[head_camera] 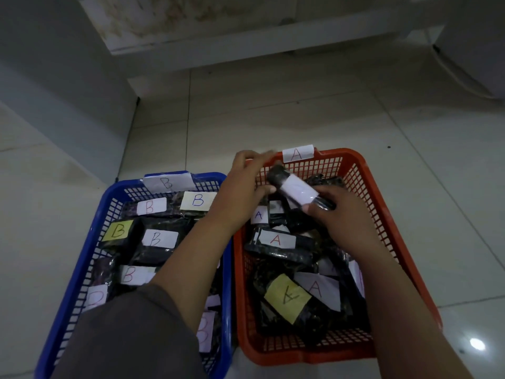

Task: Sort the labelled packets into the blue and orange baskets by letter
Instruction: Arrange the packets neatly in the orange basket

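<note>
A person's two hands meet over the orange basket (382, 214), which sits on a pale tiled floor (300, 110) just right of the blue basket (90, 242), the two rims touching or nearly so; the right hand (344, 214) curls its fingers round the lower end of a black packet (296, 191) with a white label, whose letter cannot be read; the left hand (246, 187) reaches across from over the blue basket, thumb at the packet's upper end, fingers arched and loosely spread above the orange rim, blurred at the tips; the packet hangs tilted over the far part of the orange basket, clear of the pile beneath; that basket bears an A tag (297, 153) and holds black packets marked A; the blue one bears a B tag (166, 183) and holds packets marked B; a grey sleeve (131, 332) covers the left forearm.
</note>
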The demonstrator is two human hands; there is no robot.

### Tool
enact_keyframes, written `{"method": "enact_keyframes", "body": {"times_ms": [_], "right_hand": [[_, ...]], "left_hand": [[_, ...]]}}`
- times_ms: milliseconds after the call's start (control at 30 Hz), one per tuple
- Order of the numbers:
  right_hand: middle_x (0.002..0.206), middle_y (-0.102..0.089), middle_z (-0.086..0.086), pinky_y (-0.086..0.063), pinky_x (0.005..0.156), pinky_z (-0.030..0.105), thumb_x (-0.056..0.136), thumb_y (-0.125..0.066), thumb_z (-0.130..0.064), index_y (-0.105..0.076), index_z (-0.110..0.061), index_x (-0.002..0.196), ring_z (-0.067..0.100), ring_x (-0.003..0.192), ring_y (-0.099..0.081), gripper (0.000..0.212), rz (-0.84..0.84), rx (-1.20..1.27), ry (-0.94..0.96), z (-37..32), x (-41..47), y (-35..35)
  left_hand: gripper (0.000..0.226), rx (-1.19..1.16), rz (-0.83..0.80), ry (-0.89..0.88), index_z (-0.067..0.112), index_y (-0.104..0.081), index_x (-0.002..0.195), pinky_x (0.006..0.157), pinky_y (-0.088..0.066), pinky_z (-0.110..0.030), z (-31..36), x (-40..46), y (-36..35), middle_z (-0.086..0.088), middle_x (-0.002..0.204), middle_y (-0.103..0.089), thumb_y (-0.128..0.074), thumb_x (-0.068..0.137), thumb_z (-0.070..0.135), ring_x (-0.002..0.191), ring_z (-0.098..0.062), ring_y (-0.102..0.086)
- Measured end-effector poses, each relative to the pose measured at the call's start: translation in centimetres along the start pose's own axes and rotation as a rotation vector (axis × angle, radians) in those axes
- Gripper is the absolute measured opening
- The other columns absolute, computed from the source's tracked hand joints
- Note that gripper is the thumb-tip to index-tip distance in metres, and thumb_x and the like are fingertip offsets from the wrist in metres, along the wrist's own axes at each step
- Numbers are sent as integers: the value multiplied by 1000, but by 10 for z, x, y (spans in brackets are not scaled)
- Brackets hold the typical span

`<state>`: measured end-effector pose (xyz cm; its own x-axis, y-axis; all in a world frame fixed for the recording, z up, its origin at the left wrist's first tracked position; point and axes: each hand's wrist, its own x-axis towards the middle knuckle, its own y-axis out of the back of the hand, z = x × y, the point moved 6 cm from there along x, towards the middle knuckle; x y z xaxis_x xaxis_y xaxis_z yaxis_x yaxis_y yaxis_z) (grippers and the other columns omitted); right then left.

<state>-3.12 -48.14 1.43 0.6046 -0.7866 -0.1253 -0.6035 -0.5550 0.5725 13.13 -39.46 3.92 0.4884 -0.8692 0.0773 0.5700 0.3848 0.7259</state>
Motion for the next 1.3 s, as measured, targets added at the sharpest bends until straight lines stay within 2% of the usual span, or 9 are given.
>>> {"method": "enact_keyframes", "body": {"times_ms": [100,200,333,500,633,733,867,1067,1300], "right_hand": [[119,-63,2,-37,60,16,85,-68,-21,-58,-18,126,11,91,-56,42,134,43,-108,15,-1,20],[113,-67,6,-39,67,24,82,-70,-26,-64,-14,118,15,87,-57,37,184,17,-157,25,-1,31],[118,-64,9,-35,73,22,84,-69,-27,-62,-11,121,12,87,-51,41,171,17,-192,29,1,29],[120,-63,8,-34,59,14,85,-68,-28,-60,-12,123,12,88,-52,42,177,57,-193,30,1,27],[118,-64,6,-37,60,14,84,-68,-29,-61,-15,123,14,90,-57,42,160,116,-215,35,4,25],[117,-65,4,-42,63,17,85,-66,-29,-62,-18,122,16,96,-62,38,122,166,-221,37,6,22],[112,-59,-1,-37,58,16,87,-63,-26,-61,-20,121,13,95,-57,35,111,198,-252,38,7,21],[105,-60,1,-47,66,25,86,-60,-18,-61,-19,116,15,89,-59,30,113,245,-274,37,8,14],[110,-64,2,-31,55,13,88,-62,-24,-60,-15,120,10,86,-54,34,223,124,-221,39,7,22]], "left_hand": [[58,150,8,43,31,-40,139,103,-28,-27,-10,-1,0,5,139,-43,-61,88,14,125,-8,-36],[48,405,-93,49,32,-47,133,109,-18,-39,-26,-7,-7,6,138,-48,-61,88,22,133,-16,-29],[58,439,-244,59,34,-43,136,112,-7,-41,-33,-15,-20,10,144,-41,-66,82,37,140,-15,-11],[67,533,-346,33,32,-35,142,111,-7,-40,-32,-6,-30,8,149,-34,-66,82,35,140,-16,-11],[82,659,-536,91,33,-24,146,112,-6,-49,-38,10,-34,2,155,-21,-69,78,43,142,-26,-4],[82,659,-613,186,36,-29,143,113,-6,-56,-45,19,-36,-4,154,-17,-72,74,45,141,-35,-5],[76,573,-567,95,32,-40,136,108,-10,-48,-38,27,-34,1,143,-38,-76,70,43,136,-23,-23],[83,293,-307,89,28,-37,136,105,-34,-44,-37,40,-16,2,133,-42,-81,66,32,122,-26,-42],[72,359,-280,-23,21,-46,133,105,-29,-33,-30,37,-26,2,138,-46,-80,70,24,127,-17,-40]]}}
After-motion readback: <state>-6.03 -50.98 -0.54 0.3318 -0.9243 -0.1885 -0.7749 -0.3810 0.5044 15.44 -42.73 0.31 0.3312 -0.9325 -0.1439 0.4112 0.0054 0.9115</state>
